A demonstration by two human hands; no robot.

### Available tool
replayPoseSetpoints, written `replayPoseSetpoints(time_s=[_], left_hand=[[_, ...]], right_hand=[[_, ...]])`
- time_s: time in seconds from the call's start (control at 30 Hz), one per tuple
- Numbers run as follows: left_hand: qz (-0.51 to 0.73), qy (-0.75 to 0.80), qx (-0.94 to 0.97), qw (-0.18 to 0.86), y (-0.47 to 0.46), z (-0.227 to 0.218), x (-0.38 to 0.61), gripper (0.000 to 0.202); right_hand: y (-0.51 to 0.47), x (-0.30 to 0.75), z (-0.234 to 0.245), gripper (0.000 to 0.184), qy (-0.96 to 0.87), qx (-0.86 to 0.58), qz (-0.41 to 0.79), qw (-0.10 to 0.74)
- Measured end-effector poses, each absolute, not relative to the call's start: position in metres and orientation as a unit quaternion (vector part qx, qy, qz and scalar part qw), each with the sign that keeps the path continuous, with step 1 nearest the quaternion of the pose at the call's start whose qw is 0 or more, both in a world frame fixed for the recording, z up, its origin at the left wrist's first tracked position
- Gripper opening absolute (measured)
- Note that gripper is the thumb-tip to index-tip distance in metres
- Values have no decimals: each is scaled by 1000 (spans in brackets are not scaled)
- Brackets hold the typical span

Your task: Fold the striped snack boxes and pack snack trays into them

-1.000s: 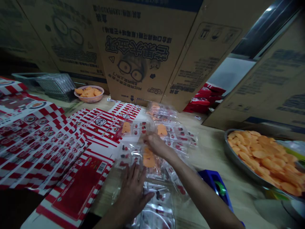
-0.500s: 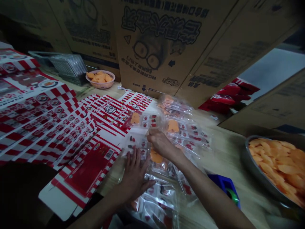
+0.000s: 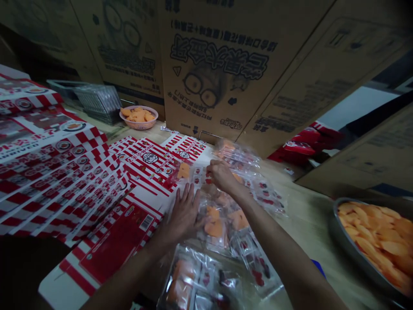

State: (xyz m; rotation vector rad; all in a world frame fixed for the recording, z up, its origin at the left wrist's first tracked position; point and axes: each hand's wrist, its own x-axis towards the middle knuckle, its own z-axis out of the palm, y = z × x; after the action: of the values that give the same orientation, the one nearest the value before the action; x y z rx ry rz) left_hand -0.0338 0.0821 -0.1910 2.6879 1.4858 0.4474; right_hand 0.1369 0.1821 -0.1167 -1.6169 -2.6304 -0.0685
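My right hand (image 3: 222, 175) is closed, its fingertips pinching at the right end of a clear plastic packet (image 3: 197, 175) with an orange piece and small red prints. What lies between the fingertips is partly hidden. My left hand (image 3: 184, 213) rests palm down, fingers stretched out, over the near packets. Just right of it is another packet with orange pieces (image 3: 213, 226). More clear packets (image 3: 266, 189) lie under and beyond my right forearm. Closest to me sits a shiny clear tray (image 3: 200, 275) holding orange pieces and printed sachets.
Red-and-white striped cartons (image 3: 48, 172) fan out at the left, with a flat one (image 3: 119, 241) nearer. Behind stand a pink basket (image 3: 139, 125), clear trays (image 3: 98, 103) and big cardboard boxes (image 3: 219, 73). A metal bowl of orange pieces (image 3: 380, 241) is at the right.
My right hand has moved away from me, to the far packet. My left hand has shifted slightly forward. The view has tilted, and the blue tape dispenser is now mostly hidden behind my right forearm.
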Motion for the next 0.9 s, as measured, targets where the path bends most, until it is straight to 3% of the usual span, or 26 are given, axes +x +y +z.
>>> replayPoseSetpoints(time_s=[0.23,0.53,0.7,0.9], left_hand=[[102,489,864,64,139,-211,-22,79],[71,492,867,38,138,-216,-23,76],[64,497,865,9,141,-220,-24,74],[43,561,827,-18,155,-205,-31,74]], right_hand=[[200,128,-148,21,-868,-496,-4,-21],[238,127,-149,21,-845,-534,-2,2],[232,133,-146,22,-833,-551,4,42],[197,220,-105,25,-791,-601,10,113]])
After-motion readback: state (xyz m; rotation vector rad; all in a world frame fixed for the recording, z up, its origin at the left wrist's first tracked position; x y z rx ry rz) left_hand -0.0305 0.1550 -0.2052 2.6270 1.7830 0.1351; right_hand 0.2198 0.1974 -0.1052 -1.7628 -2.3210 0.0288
